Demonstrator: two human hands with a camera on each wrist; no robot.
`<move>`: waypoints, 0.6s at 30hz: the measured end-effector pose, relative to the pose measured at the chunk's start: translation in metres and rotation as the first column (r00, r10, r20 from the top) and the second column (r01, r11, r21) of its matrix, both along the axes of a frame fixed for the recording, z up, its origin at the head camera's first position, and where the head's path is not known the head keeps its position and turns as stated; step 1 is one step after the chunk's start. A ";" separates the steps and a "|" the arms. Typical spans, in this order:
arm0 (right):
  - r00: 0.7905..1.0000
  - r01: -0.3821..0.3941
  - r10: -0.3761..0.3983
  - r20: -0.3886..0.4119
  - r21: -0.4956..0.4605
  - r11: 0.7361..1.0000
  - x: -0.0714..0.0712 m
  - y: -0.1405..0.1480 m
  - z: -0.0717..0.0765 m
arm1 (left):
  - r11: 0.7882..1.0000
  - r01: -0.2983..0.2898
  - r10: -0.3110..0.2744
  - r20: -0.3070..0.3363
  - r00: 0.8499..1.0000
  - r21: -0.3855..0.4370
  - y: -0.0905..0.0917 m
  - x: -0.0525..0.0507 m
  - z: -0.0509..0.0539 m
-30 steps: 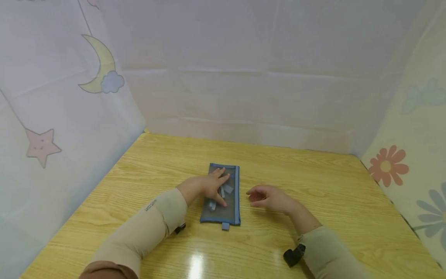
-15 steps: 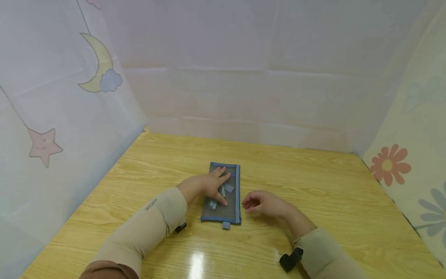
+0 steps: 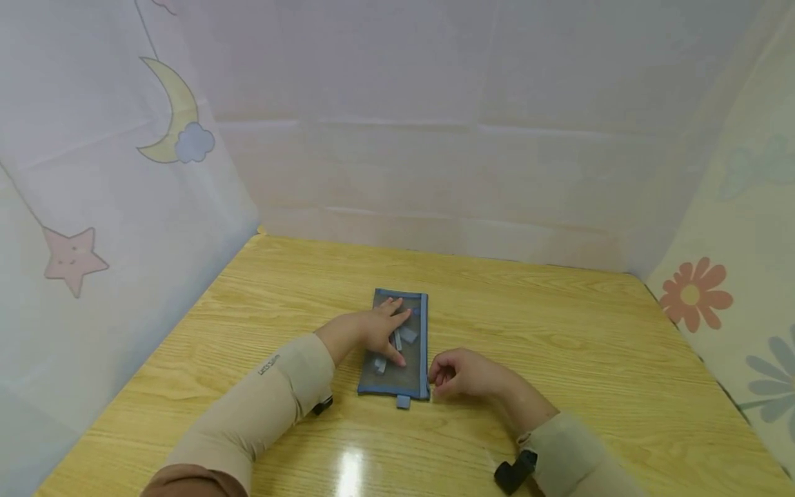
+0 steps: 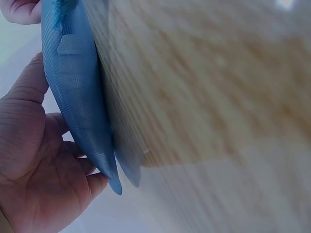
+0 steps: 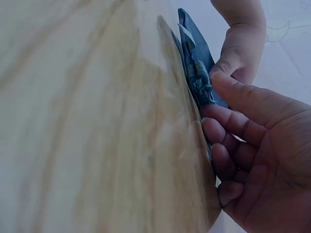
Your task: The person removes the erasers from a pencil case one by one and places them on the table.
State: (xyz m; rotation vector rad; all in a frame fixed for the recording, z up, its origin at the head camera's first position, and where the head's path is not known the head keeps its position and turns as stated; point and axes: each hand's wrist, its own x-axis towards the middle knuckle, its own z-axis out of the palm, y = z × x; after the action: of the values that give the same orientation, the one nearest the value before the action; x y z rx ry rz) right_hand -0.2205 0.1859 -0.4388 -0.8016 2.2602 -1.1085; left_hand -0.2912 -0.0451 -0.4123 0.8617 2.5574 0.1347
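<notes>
A mesh pouch (image 3: 400, 381) with blue edging lies flat on the table, small pale pieces showing through it. My left hand (image 3: 375, 333) rests on top with fingers spread, palm down over the mesh. At the pouch's lower right corner, my right hand (image 3: 468, 373) has its fingers curled. In the right wrist view, thumb and forefinger of the right hand (image 5: 277, 136) pinch the corner of the pouch (image 5: 190, 58) at the zipper's end; the exact part held is hidden. The left wrist view shows the left hand (image 4: 41, 160) against the side of the pouch (image 4: 80, 92).
The pouch lies near the middle of a wood-grain table (image 3: 546, 310). Pale printed sheets stand around the back and sides, with a moon (image 3: 180, 103), a star (image 3: 74, 261) and a red flower (image 3: 695, 293) on them.
My right hand has moved left and slightly nearer to me, from beside the pouch to its lower right corner, and its fingers have drawn together. The left hand stays on the pouch.
</notes>
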 end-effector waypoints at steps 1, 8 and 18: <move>1.000 0.003 -0.003 -0.018 0.012 1.000 0.000 -0.001 -0.001 | 1.000 0.001 -0.001 -0.001 1.000 -0.002 0.000 0.000 0.000; 0.996 0.030 -0.024 -0.086 0.076 0.997 0.001 -0.009 -0.003 | 1.000 0.005 -0.005 -0.003 1.000 0.004 0.000 0.002 0.001; 0.997 0.075 -0.074 -0.030 0.062 0.995 0.005 -0.012 0.000 | 1.000 0.004 -0.004 -0.001 1.000 -0.009 0.000 0.001 0.002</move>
State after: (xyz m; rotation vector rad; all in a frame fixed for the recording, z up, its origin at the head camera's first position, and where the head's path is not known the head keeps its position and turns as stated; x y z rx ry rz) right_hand -0.2156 0.1741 -0.4385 -0.7172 2.3532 -1.0593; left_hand -0.2899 -0.0448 -0.4108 0.8637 2.5547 0.1215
